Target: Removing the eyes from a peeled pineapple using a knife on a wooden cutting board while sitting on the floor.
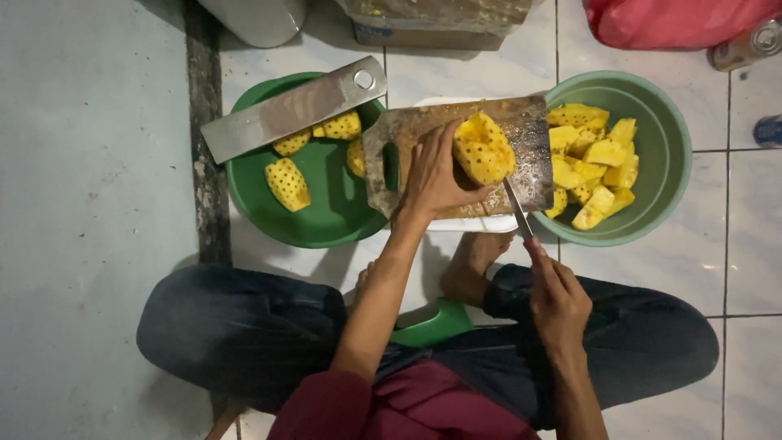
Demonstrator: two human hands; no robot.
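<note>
Pineapple, a peeled yellow half (pixel 484 149), is held on a worn wooden cutting board (pixel 533 147) by the left hand (pixel 433 175), whose fingers are curled round the fruit's left side and under its lower edge. A knife (pixel 516 209) is gripped by the right hand (pixel 556 300), the fist being closed on the handle and the narrow blade pointed up toward the lower right edge of the pineapple half; whether the tip touches the fruit cannot be told. The board is laid across a white tray (pixel 481 222), of which only the edges are seen, between two basins.

To the right, a pale green basin (pixel 664 138) is filled with cut pineapple chunks (pixel 595 163). To the left, a darker green basin (pixel 326 216) is seen with several peeled pineapple pieces (pixel 287 183) showing dark eyes, and a broad steel cleaver blade (pixel 293 110) is rested across its upper rim. A white tiled floor (pixel 753 269) lies beneath everything, and a grey concrete surface (pixel 90 204) is seen on the left. The person is seated cross-legged in dark trousers (pixel 228 326), a bare foot (pixel 472 261) being placed just below the tray. A red plastic bag (pixel 668 20) is seen at the top right.
</note>
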